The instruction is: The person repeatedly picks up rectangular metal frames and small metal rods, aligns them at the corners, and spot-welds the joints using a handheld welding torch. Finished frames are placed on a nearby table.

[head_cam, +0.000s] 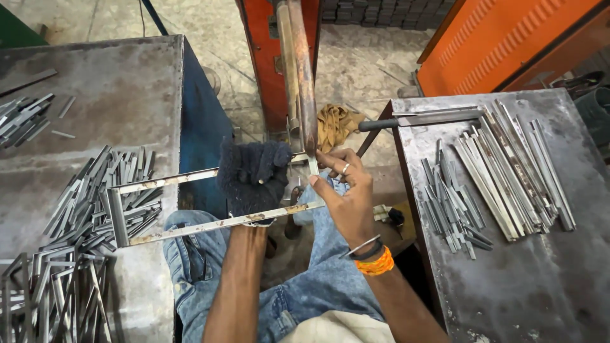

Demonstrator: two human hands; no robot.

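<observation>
Between two grey steel tables, over the person's blue-jeaned lap, a rusty rectangular frame of thin flat metal strips (190,206) lies level, its closed end resting on the left table (127,89) and its open end pointing at an orange upright machine with a worn brown lever (304,76). No packages, labels or signs can be made out. Gloved in dark knit fabric, the left hand (253,178) is closed in a fist around the frame's two long bars near their right ends. Bare, with a ring and orange wrist threads, the right hand (346,190) is half open, fingertips pinching a short metal strip (313,166) at the frame's open end. Short cut strips (95,209) are heaped on the left table; longer strips (508,171) lie on the right table (540,279).
</observation>
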